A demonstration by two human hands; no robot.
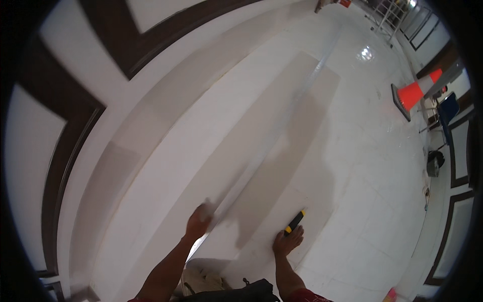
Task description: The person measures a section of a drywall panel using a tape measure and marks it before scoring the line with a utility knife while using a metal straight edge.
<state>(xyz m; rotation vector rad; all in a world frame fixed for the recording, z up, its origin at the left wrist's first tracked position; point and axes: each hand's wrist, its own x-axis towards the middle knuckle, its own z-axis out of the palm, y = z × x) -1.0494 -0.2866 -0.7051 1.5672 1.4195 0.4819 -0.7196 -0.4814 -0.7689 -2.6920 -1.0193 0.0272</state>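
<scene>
My right hand (288, 241) is closed around a black and yellow utility knife (296, 222), whose front end points away from me and slightly right. My left hand (199, 220) is low over the floor beside a long, shiny, translucent strip (256, 162). Its fingers look curled and slightly smeared, with something pale at their tips that I cannot make out. The strip runs diagonally from near my left hand to the far end of the pale floor (372, 196). Shadows of my body and arms fall across it.
A white wall with dark brown trim (95, 113) curves along the left. An orange and white traffic cone (410, 95) stands on the right, near a dark blue chair (448, 108). Metal scaffolding (390, 17) stands at the far end. A dark bag (236, 292) shows at my body.
</scene>
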